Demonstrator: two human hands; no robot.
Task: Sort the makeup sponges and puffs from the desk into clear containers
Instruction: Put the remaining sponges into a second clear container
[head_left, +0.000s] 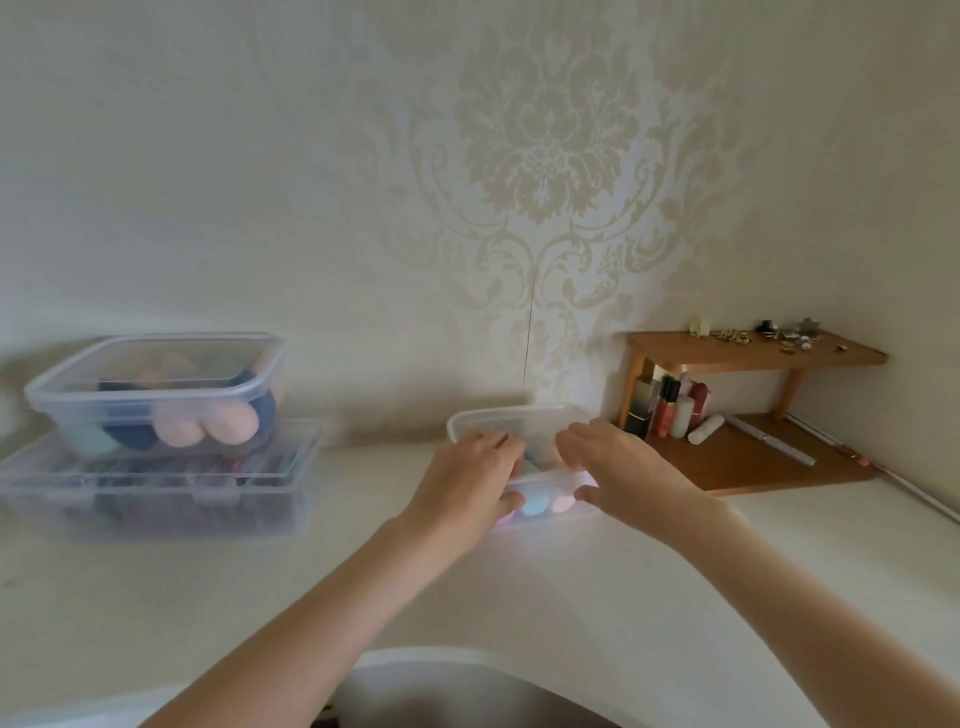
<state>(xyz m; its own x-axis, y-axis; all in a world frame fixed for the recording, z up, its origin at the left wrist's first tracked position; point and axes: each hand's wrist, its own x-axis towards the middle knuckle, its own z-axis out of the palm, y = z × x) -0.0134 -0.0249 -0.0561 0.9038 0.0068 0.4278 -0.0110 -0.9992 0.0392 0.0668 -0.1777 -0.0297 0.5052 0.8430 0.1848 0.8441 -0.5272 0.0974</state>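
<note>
A small clear container (519, 415) stands on the white desk against the wall, with pink and blue sponges (535, 504) showing through its front wall. My left hand (467, 478) grips its left side, fingers over the rim and thumb on the front. My right hand (618, 467) grips its right side the same way. At the far left, a lidded clear container (67, 405) holds peach sponges (208, 426) and dark blue puffs. It sits on top of a flat clear case (291, 499) with dark contents.
A small wooden shelf (753, 353) stands at the right by the wall, with trinkets on top and lipsticks, bottles and a pen below. The white desk (208, 597) has a curved cut-out at its front edge.
</note>
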